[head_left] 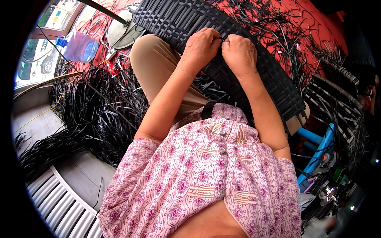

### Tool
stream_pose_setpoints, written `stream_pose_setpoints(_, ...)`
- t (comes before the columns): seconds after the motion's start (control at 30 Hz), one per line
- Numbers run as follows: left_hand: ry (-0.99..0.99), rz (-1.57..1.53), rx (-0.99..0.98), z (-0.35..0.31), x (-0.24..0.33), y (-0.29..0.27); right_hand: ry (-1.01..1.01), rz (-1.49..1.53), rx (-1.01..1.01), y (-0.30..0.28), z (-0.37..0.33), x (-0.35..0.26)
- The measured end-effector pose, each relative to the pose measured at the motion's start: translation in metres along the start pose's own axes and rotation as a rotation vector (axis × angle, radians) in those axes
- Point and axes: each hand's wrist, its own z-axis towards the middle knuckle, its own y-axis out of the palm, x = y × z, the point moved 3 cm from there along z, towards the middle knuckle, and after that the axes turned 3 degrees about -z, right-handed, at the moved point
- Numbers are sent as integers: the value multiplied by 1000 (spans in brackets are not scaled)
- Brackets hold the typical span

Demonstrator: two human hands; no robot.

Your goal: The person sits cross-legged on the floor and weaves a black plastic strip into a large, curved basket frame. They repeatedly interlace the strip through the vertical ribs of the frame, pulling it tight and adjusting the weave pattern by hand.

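Observation:
A long, curved panel (278, 89) woven from flat black plastic strips lies across my lap and knees, running from the upper left down to the right. Both my hands rest on its upper middle, knuckles up and almost touching. My left hand (201, 44) is closed, its thumb and fingertips pinched against the weave. Just to its right, my right hand (240, 53) is closed too, with curled fingers pressed on the strips. The fingertips of both hands hide the exact strip between them.
Loose black strips (91, 89) lie heaped at my left, with more scattered over the red floor (295, 14). A clear blue water jug (81, 47) and a round stand base (119, 35) are far left. At right are a blue frame (315, 158) and a strip-wound frame (331, 103); a slatted seat (65, 206) is near left.

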Motion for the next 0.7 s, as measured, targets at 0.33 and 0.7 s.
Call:
stream_pose_setpoints(0.33,-4,271,-44,-8,8,-6,-18,-41,47,7,-2,-6)
stream_pose_setpoints(0.7,14,-50,-181,14,-21,-12,-61,-87,114,12,-10,-10)
